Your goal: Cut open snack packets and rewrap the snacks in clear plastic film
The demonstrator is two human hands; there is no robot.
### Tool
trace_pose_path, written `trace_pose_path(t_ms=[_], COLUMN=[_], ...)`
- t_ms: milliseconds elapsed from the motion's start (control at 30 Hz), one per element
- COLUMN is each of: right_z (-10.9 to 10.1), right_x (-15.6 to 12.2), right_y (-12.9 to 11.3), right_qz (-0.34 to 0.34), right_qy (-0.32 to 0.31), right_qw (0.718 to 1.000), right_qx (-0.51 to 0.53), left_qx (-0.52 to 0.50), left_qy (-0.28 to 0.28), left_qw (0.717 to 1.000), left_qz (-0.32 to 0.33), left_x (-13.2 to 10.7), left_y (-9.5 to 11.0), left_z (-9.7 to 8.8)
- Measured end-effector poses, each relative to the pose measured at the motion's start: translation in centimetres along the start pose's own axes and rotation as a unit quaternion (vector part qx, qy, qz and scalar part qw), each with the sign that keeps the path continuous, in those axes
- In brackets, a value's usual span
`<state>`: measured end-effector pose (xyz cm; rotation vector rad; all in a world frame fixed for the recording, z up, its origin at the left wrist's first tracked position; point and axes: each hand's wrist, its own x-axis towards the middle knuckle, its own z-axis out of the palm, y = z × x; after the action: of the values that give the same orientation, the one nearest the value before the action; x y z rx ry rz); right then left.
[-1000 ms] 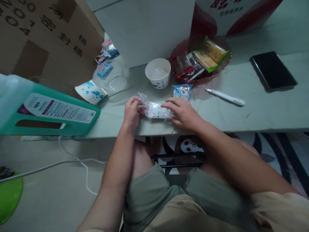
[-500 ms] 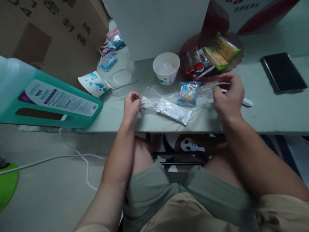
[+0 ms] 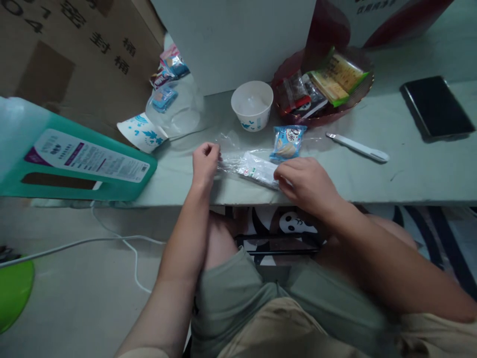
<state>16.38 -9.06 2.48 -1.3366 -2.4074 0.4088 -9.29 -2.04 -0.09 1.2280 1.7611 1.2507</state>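
A clear plastic bag (image 3: 233, 161) lies on the pale table (image 3: 372, 174) near its front edge, with a white sachet (image 3: 257, 170) inside it. My left hand (image 3: 204, 161) pinches the bag's left end with closed fingers. My right hand (image 3: 303, 181) rests curled over the right end of the sachet and bag. A small blue snack packet (image 3: 287, 141) lies just behind my right hand. A white paper cup (image 3: 252, 105) stands upright behind the bag.
A red dish of snack packets (image 3: 324, 84) sits at the back. A white utility knife (image 3: 357, 147) and a black phone (image 3: 436, 107) lie to the right. A teal jug (image 3: 67, 159), a tipped paper cup (image 3: 139, 132) and a clear bag of sweets (image 3: 173, 102) are on the left.
My right hand, which had stretched the bag out to the right, has come back left onto the sachet. The left hand has kept its pinch on the bag's end.
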Motion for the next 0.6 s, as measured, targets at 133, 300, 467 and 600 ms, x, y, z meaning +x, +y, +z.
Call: trace_pose_path(t_ms=[133, 300, 467, 600], right_z=[-0.8, -1.3, 0.4, 1.9], right_x=[-0.8, -0.9, 0.8, 1.9], right_y=[-1.6, -2.5, -0.3, 0.6], right_qz=[-0.121, -0.138, -0.009, 0.031], right_qy=[-0.089, -0.286, -0.057, -0.048], right_qw=[0.981, 0.914, 0.991, 0.998], right_qx=[0.122, 0.252, 0.125, 0.039], left_qx=[-0.018, 0.011, 0.096, 0.115], left_qy=[0.015, 0.006, -0.091, -0.190], left_qw=[0.999, 0.999, 0.989, 0.972], left_qz=[-0.047, -0.048, -0.062, -0.072], left_x=[0.2, -0.1, -1.0, -1.9], left_y=[0.4, 0.8, 1.0, 1.1], left_z=[-0.1, -0.2, -0.8, -1.2])
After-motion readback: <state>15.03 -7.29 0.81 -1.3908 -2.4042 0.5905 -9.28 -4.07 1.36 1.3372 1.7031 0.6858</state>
